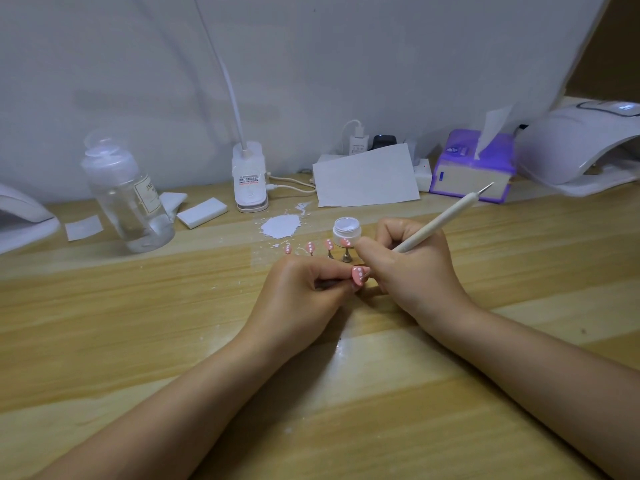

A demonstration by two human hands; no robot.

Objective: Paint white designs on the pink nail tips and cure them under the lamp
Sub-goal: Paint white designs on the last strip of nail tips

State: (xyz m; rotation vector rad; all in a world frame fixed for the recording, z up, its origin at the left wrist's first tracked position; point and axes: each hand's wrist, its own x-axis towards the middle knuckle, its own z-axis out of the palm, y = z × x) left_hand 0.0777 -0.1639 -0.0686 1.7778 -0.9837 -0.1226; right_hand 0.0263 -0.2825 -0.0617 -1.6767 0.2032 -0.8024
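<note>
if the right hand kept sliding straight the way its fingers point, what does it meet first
The right hand, gripping the dotting pen, points left toward the pink nail tip pinched by the left hand. That tip would likely be met first, then the left fingers; depth is hard to judge.

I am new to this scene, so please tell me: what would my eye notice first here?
First, the two hands at the centre: the left hand holds a pink nail tip with white dots, and the right hand holds a dotting pen. Behind them stand four more pink tips beside a small white jar.
</note>
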